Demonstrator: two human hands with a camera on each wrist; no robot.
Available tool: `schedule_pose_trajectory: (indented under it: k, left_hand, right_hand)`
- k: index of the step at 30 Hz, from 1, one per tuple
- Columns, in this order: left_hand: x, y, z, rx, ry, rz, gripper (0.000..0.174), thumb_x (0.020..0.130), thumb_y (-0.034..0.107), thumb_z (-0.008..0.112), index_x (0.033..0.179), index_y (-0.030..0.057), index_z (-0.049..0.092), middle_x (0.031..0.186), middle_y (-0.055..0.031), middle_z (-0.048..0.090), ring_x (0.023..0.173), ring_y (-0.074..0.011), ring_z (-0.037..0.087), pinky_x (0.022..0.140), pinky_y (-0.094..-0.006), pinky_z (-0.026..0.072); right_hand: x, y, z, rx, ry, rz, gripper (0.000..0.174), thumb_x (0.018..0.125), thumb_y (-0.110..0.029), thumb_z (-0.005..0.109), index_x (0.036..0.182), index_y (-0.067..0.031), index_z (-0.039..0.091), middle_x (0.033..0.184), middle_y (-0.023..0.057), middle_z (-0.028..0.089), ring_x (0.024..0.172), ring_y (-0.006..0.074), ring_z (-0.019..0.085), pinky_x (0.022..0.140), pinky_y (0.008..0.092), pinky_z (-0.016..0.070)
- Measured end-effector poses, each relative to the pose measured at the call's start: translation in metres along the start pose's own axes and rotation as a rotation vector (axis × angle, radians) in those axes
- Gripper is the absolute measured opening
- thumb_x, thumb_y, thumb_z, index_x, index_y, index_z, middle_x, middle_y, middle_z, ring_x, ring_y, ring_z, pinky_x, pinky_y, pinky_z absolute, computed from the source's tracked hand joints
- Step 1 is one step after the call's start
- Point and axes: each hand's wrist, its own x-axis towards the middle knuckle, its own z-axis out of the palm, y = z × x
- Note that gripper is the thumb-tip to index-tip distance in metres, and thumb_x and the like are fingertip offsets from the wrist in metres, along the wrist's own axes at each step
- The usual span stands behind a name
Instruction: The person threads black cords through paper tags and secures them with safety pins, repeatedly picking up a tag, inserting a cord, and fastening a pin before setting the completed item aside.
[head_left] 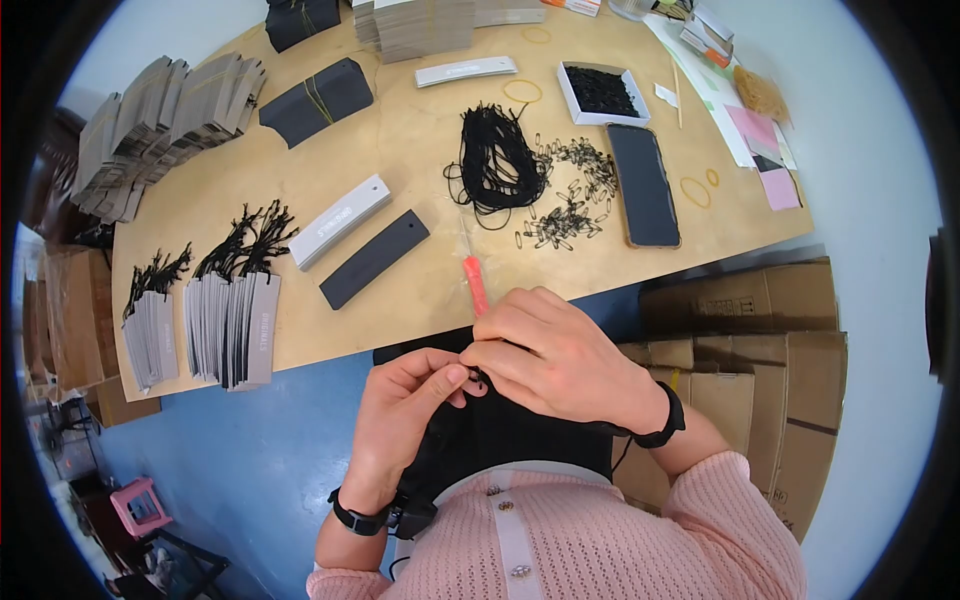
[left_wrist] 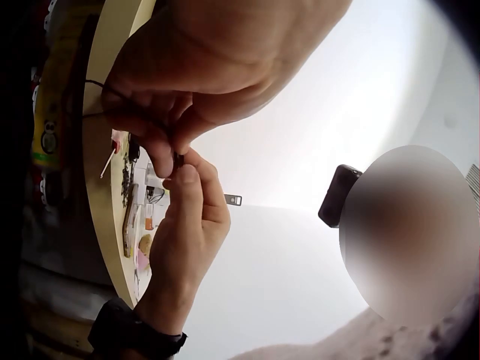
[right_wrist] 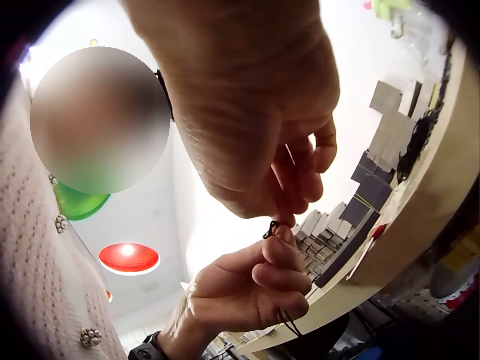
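Observation:
Above the lap, just off the table's front edge, both hands meet fingertip to fingertip. My left hand (head_left: 405, 400) pinches a thin black cord (right_wrist: 271, 229) between thumb and index finger. Part of that cord hangs in a loop below the left fingers in the right wrist view. Reaching across from the other side, my right hand (head_left: 560, 360) pinches the cord at the same spot. Its fingers hide most of the small dark piece held there. Just beyond the right knuckles lies a thin tool with a red handle (head_left: 475, 285).
On the table (head_left: 420, 280) lie a bundle of black cords (head_left: 495, 160), small safety pins (head_left: 570, 220) and a phone (head_left: 645, 185). A grey tag (head_left: 340, 220) and a black tag (head_left: 375, 260) lie left, near corded tags (head_left: 230, 330). A white box (head_left: 600, 92) stands behind.

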Motion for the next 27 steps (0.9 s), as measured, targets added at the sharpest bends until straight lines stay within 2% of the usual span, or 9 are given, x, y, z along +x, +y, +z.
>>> schedule_pose_trajectory:
  k: [8,10,12,14,16,18,19,22,27]
  left_hand:
    - [-0.003,0.002,0.012,0.248,0.128,0.069,0.013,0.097,0.007,0.063,0.100,-0.0029,0.071,0.089,-0.0065,0.073,0.076,-0.0096,0.063,0.069,-0.0248,0.0505]
    - [-0.002,-0.001,0.015,0.324,0.166,0.094,0.011,0.096,0.006,0.064,0.099,-0.0023,0.071,0.087,-0.0056,0.073,0.075,-0.0094,0.062,0.067,-0.0254,0.0503]
    - [0.000,-0.003,0.018,0.840,0.286,0.412,0.007,0.093,0.003,0.067,0.097,-0.0016,0.071,0.084,-0.0051,0.071,0.072,-0.0092,0.062,0.064,-0.0268,0.0496]
    - [0.002,-0.001,0.022,0.795,0.315,0.427,0.006,0.092,0.002,0.068,0.097,-0.0016,0.071,0.084,-0.0049,0.069,0.073,-0.0089,0.061,0.064,-0.0260,0.0487]
    - [0.004,-0.003,0.020,0.749,0.340,0.445,0.006,0.091,0.000,0.069,0.096,-0.0015,0.072,0.084,-0.0047,0.067,0.073,-0.0087,0.060,0.064,-0.0252,0.0477]
    - [0.007,-0.009,0.010,0.396,0.274,0.338,0.006,0.092,-0.001,0.068,0.096,-0.0027,0.071,0.089,-0.0041,0.064,0.075,-0.0081,0.058,0.067,-0.0224,0.0457]
    - [0.007,-0.009,0.011,0.396,0.273,0.337,0.006,0.092,-0.001,0.068,0.096,-0.0027,0.071,0.089,-0.0041,0.064,0.075,-0.0081,0.058,0.067,-0.0224,0.0457]
    - [0.006,-0.006,0.012,0.247,0.243,0.287,0.007,0.092,-0.002,0.067,0.097,-0.0035,0.071,0.090,-0.0031,0.061,0.079,-0.0077,0.056,0.070,-0.0209,0.0443]
    - [0.004,-0.006,0.012,0.109,0.243,0.222,0.007,0.093,-0.002,0.066,0.098,-0.0045,0.071,0.089,-0.0024,0.060,0.082,-0.0077,0.054,0.074,-0.0218,0.0429]
  right_hand:
    - [-0.008,-0.001,0.013,-0.036,0.073,0.003,0.026,0.071,-0.011,0.079,0.093,-0.0051,0.066,0.091,0.0038,0.058,0.083,0.0235,0.059,0.073,0.0353,0.0460]
    - [-0.007,-0.001,0.014,-0.160,-0.023,0.017,0.025,0.073,-0.010,0.079,0.094,-0.0049,0.066,0.090,0.0044,0.058,0.083,0.0238,0.059,0.072,0.0358,0.0459]
    - [-0.006,0.003,0.018,-0.167,-0.013,0.026,0.024,0.074,-0.009,0.078,0.094,-0.0051,0.066,0.090,0.0049,0.058,0.082,0.0241,0.059,0.072,0.0358,0.0458]
    - [-0.004,0.005,0.020,-0.168,-0.006,0.031,0.024,0.074,-0.008,0.078,0.094,-0.0053,0.066,0.090,0.0053,0.058,0.082,0.0244,0.058,0.071,0.0357,0.0456]
    - [-0.003,0.005,0.021,-0.124,0.141,0.095,0.024,0.074,-0.006,0.078,0.095,-0.0057,0.066,0.091,0.0061,0.059,0.082,0.0247,0.059,0.070,0.0362,0.0453]
    - [-0.002,0.001,0.017,-0.086,0.190,0.095,0.025,0.073,-0.006,0.078,0.094,-0.0058,0.066,0.091,0.0059,0.059,0.082,0.0247,0.059,0.069,0.0361,0.0451]
    - [-0.001,-0.001,0.015,-0.048,0.239,0.095,0.025,0.073,-0.005,0.079,0.094,-0.0059,0.066,0.090,0.0057,0.059,0.081,0.0246,0.059,0.068,0.0361,0.0449]
    - [0.000,-0.007,0.016,-0.057,0.217,0.054,0.021,0.075,-0.010,0.078,0.090,-0.0066,0.063,0.086,0.0046,0.052,0.078,0.0228,0.055,0.067,0.0351,0.0426]
    - [-0.002,-0.005,0.021,-0.060,0.221,0.068,0.021,0.075,-0.008,0.078,0.090,-0.0067,0.064,0.086,0.0043,0.052,0.077,0.0226,0.054,0.066,0.0348,0.0423]
